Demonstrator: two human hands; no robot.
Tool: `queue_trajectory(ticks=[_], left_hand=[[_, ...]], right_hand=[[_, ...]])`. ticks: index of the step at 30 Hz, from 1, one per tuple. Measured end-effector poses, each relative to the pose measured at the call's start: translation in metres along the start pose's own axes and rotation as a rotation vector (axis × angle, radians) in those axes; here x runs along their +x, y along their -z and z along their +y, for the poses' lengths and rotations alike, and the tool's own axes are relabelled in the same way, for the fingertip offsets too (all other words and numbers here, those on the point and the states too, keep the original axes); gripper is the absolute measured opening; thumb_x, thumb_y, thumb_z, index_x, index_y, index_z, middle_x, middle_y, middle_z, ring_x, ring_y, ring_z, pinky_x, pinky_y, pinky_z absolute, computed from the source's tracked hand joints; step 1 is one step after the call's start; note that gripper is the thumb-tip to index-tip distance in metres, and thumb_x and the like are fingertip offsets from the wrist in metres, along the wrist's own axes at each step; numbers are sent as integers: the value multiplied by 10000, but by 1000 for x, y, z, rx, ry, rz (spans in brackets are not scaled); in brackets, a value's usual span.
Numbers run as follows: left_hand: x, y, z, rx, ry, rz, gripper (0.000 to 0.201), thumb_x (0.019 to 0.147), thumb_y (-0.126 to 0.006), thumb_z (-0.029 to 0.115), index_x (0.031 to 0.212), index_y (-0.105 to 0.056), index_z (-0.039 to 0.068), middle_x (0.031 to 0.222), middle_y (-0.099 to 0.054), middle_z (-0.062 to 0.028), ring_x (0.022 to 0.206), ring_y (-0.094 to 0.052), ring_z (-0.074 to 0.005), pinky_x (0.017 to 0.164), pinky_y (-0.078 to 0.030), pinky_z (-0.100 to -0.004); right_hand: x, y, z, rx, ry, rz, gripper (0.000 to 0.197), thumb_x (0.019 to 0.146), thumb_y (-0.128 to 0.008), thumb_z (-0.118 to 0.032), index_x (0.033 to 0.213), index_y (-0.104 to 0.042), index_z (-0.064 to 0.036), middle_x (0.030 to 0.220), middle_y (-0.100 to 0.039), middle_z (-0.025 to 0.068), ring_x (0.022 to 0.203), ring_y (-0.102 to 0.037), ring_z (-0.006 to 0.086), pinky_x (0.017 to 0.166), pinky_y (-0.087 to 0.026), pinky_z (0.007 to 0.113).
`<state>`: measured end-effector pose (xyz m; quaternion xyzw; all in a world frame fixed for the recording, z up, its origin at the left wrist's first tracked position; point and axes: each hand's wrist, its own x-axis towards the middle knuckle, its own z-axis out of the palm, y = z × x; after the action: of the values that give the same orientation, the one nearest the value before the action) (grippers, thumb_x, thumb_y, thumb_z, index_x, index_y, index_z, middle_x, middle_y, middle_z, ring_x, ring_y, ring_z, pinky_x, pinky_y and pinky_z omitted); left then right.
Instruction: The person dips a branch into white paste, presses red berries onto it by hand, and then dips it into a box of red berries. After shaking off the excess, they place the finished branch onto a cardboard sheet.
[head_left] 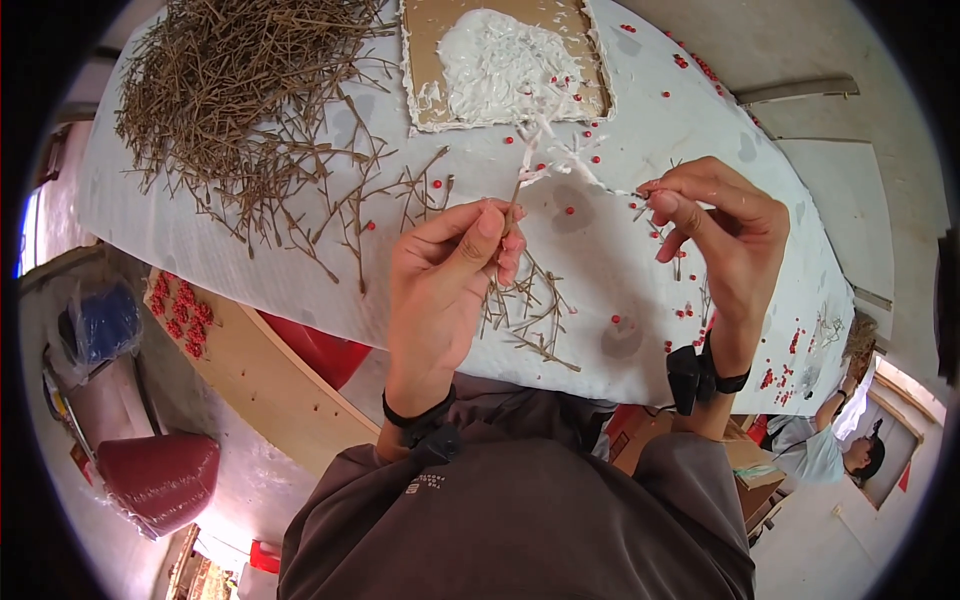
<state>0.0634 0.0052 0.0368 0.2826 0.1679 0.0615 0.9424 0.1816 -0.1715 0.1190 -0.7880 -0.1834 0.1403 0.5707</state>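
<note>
My left hand [440,265] pinches the brown stem of an artificial twig between thumb and forefinger. The forked tips of the twig [545,150] are coated in white paste and point away from me. My right hand [725,225] is closed in a pinch just right of those tips. A thin whitish strand runs from the twig toward its fingertips, and what they hold is too small to make out. Red beads [570,211] lie scattered on the table around both hands. Several bare brown twigs [535,320] lie beneath and beside my left hand.
A large heap of brown twigs [250,90] covers the far left. Behind my hands lies a cardboard sheet [425,60] with thick white paste [495,60]. Red bead clusters [180,315] rest on a board at left. A maroon stool [160,480] stands left; another person [820,455] is at right.
</note>
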Motion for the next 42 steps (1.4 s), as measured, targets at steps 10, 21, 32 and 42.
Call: queue_trajectory(ticks=[10,21,32,42], left_hand=[[0,-6,-3,-335,247,-106,195,996,-520,153,1046,-550,-33,834,-490,-32,715,-416,-99,623,-374,-203],[-3,-3,-6,-330,217,-95,156,995,-508,111,1046,-548,-31,847,-497,-26,754,-435,-98,613,-399,-170],[-4,5,-4,-834,493,-238,108,966,-524,50,1021,-587,-18,804,-479,-27,750,-446,-106,612,-424,-173],[-22,8,-12,-768,492,-300,185,980,-545,151,1027,-581,-24,832,-500,-25,753,-448,-107,634,-419,-197]], right_hand=[[-19,-25,-4,-102,137,72,148,778,-728,47,910,-751,-13,840,-689,85,663,-626,106,471,-502,203],[-4,-7,4,-134,220,376,131,822,-699,15,944,-738,-11,858,-687,91,692,-629,97,498,-518,212],[42,-15,47,-490,-87,192,161,893,-659,-89,1029,-727,-36,877,-686,52,635,-609,107,511,-491,228],[34,-10,49,-604,65,330,180,872,-704,-171,826,-699,3,647,-627,34,518,-501,91,454,-367,239]])
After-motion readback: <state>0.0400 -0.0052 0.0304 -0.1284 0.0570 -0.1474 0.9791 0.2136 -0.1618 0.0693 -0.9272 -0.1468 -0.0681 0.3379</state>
